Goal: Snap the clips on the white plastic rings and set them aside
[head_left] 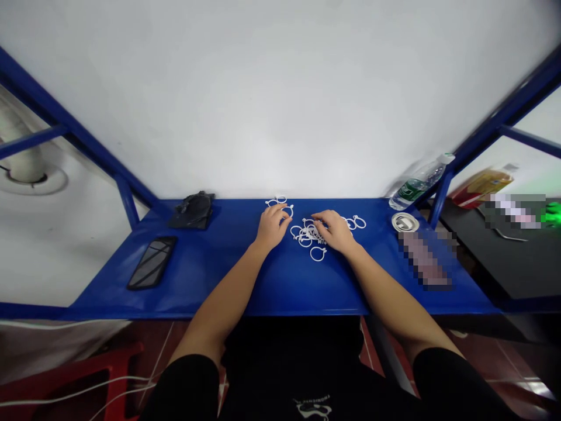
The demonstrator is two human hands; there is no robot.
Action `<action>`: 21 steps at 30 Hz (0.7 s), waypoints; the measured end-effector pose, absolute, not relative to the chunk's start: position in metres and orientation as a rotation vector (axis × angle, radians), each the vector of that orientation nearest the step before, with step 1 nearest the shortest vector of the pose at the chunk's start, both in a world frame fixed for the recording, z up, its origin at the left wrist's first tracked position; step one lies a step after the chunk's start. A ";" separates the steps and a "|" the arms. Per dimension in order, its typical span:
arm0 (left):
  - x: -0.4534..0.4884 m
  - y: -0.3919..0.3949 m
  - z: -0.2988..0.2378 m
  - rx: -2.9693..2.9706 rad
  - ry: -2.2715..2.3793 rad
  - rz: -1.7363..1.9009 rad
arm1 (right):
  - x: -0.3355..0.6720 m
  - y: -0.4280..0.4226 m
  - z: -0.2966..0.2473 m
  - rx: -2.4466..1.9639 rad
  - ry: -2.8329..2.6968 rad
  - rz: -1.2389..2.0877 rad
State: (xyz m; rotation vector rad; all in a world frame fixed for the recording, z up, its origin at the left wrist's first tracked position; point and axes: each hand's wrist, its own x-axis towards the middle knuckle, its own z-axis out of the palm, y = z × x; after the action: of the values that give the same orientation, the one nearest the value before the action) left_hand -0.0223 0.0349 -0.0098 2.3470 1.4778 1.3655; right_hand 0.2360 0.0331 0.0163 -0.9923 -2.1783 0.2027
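left hand (271, 228), nine o'clock of the piled white rings (311, 233), and right hand (336, 230), three o'clock, were apart, grips impossible to tell; overlaps risked snagging and scattering.

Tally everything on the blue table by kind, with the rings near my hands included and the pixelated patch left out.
White rings: at least 10; overlap hides the exact count
Smartphone: 1
Crumpled black bag: 1
Green-labelled plastic bottle: 1
White coil, probably cable: 1
Total: at least 14
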 end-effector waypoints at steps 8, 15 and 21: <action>0.012 0.012 -0.005 2.664 0.968 1.342 | 0.233 0.029 0.018 -0.967 -2.137 0.448; 0.012 0.011 -0.003 2.696 0.927 1.422 | 0.232 0.030 0.018 -0.977 -2.200 0.514; 0.014 0.009 -0.003 2.744 0.885 1.506 | 0.230 0.031 0.015 -0.969 -2.165 0.613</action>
State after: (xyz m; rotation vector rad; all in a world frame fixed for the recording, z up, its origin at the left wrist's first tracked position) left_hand 0.0137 0.0087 -0.0027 2.7441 0.8846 1.5056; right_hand 0.2304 0.0308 0.0149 -0.9695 -2.1646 0.6129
